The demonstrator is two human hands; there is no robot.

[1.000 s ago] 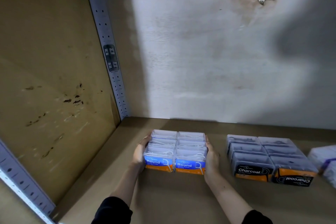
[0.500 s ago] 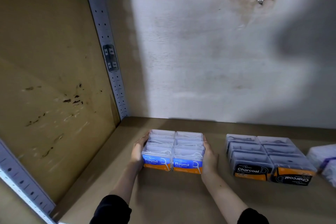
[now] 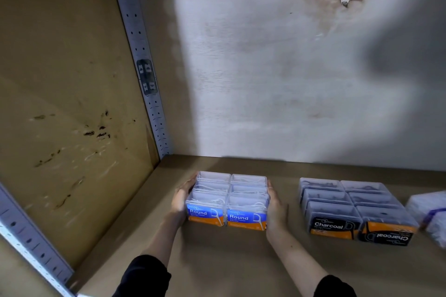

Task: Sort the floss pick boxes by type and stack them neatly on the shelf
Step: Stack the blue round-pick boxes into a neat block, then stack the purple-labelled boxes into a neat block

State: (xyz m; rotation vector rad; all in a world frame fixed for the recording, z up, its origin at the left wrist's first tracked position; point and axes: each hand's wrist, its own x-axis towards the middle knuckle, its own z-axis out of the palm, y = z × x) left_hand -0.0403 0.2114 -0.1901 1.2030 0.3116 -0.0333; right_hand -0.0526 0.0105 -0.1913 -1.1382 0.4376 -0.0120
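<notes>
A block of several clear "Round" floss pick boxes with blue and orange labels sits on the brown shelf board, two columns wide. My left hand presses flat against the block's left side. My right hand presses against its right side. To the right, apart from it, stands a block of several dark "Charcoal" boxes; its front right box has the label upside down.
White floss boxes with a purple label lie at the far right edge. The shelf's side panel and a perforated metal upright close the left. The back wall stands behind the boxes.
Both hands, clamped on the Round block, have slid it a little to the left and slightly back on the shelf. The Charcoal boxes have not moved.
</notes>
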